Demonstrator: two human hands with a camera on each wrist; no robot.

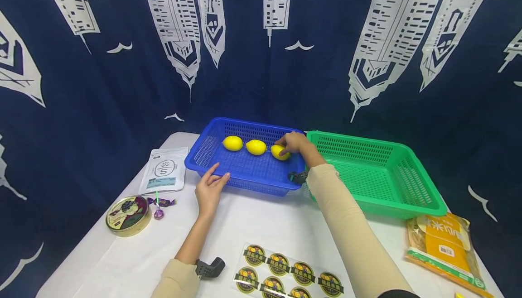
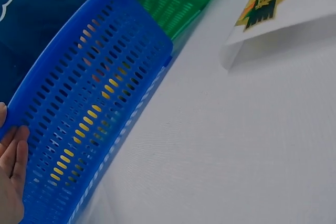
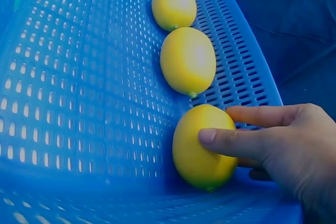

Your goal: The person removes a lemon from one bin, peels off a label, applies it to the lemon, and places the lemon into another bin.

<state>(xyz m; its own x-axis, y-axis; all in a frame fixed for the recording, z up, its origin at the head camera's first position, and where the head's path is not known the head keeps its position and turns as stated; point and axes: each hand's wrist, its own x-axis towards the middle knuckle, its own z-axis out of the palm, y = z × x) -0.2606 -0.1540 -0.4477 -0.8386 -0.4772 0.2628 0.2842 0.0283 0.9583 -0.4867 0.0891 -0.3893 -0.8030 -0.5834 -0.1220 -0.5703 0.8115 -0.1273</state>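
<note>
Three yellow lemons lie in a row along the far side of the blue basket [image 1: 248, 170]. At the row's right end, my right hand [image 1: 294, 142] grips one lemon [image 3: 195, 156], thumb on top and fingers round its far side. The middle lemon [image 1: 256, 147] and the left lemon [image 1: 233, 143] sit beside it, untouched. With thumb and fingers, my left hand [image 1: 209, 192] holds the near rim of the blue basket. In the left wrist view, that hand [image 2: 11, 169] is partly cut off, and yellow shows through the basket's slots.
A green basket [image 1: 424, 198] adjoins on the right, with a food bag [image 1: 444, 246] near its front corner. At left are a white pouch [image 1: 164, 170], a round tin [image 1: 128, 216] and a purple lollipop [image 1: 158, 213]. A sticker sheet [image 1: 289, 273] lies in front.
</note>
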